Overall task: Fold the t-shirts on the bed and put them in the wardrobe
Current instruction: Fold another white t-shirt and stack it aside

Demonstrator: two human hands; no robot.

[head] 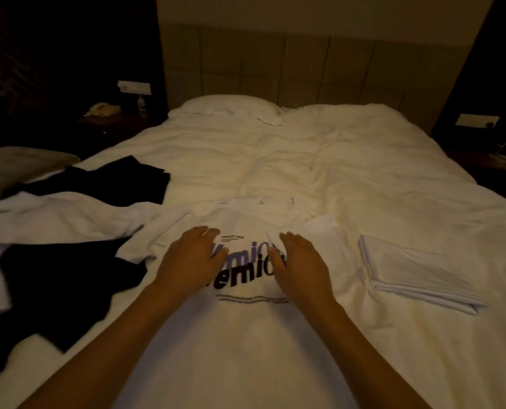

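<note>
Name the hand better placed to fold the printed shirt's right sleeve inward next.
Probably the right hand. It lies flat on the printed white t-shirt, nearest the sleeve spread toward the folded white shirt; the left hand would have to cross over.

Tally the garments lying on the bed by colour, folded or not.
White: 3, the printed t-shirt under both hands, a folded one to its right, a crumpled one to its left.
Black: 2, one far left, one near left.
Total: 5

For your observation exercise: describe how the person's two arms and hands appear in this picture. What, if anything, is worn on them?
Both forearms are bare up to the frame edge. No sleeves, gloves, watch or rings show on the left hand or right hand.
</note>
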